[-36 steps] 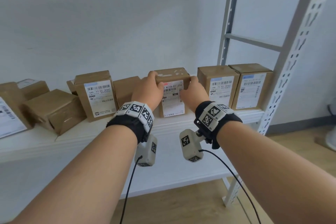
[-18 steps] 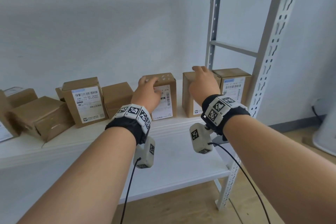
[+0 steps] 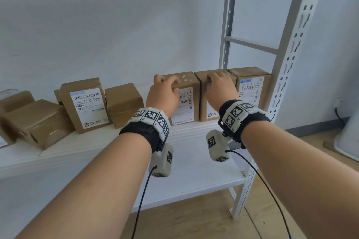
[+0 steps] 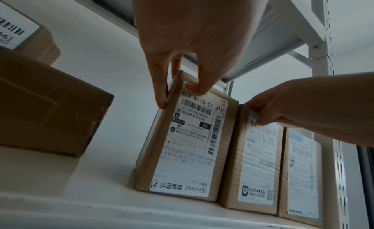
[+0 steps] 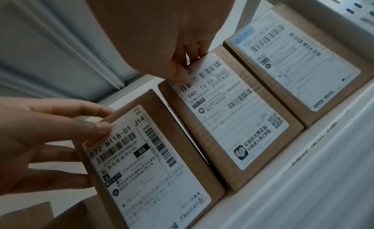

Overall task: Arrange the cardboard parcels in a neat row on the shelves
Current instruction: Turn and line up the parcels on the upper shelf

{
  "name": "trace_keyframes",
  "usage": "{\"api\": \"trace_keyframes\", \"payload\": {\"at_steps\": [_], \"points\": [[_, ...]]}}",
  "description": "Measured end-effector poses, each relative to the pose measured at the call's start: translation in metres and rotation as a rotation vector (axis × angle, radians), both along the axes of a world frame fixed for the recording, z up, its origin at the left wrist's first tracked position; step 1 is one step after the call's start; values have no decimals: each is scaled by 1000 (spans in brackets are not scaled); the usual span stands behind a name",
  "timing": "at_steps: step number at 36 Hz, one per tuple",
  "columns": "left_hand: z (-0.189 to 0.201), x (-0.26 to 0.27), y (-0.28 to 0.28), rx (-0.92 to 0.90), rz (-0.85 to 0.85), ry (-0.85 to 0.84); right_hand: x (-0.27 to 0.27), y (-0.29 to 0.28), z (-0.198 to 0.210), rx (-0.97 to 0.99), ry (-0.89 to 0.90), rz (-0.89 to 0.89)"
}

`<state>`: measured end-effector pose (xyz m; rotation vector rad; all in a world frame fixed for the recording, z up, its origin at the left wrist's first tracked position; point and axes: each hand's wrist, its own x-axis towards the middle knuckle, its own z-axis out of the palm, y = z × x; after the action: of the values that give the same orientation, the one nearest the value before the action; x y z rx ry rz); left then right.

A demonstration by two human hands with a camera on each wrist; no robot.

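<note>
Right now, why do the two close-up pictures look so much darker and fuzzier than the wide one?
Head view: bright, even daylight, sharp labels, shelf post bowed by the wide lens. Left wrist view: dim, backlit; the left hand looms dark. Right wrist view: dim, tilted, the far parcel label smeared by blur.

A white shelf (image 3: 93, 147) on a perforated metal frame (image 3: 287, 75) carries cardboard parcels. Three stand upright, side by side, at the right end: J14 parcel (image 3: 189, 101), middle parcel (image 3: 204, 103), end parcel (image 3: 250, 87) beside the upright. Leftward, apart: a plain box (image 3: 124, 105), an upright labelled parcel (image 3: 85, 105), and tilted boxes (image 3: 38, 122). A lower shelf (image 3: 194, 176) lies beneath.
</note>
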<state>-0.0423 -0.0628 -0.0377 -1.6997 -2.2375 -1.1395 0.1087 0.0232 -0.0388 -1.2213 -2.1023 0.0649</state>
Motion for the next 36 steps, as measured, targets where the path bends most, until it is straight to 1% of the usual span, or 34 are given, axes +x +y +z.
{"api": "trace_keyframes", "payload": {"at_steps": [9,17,22,29,36], "points": [[7,1,-3,13,11,-2,-2,-1,-2,-27,26,-1],[1,-6,-2,-61,-55,35,-1,-2,-2,-20,50,5],[-3,-8,2,-37,-144,-54,0,-5,-1,-29,35,4],[-1,-11,1,-22,-179,-66,0,-6,0,-38,22,0],[1,-11,2,-56,-171,-71,-2,-6,1,-47,25,-11]]}}
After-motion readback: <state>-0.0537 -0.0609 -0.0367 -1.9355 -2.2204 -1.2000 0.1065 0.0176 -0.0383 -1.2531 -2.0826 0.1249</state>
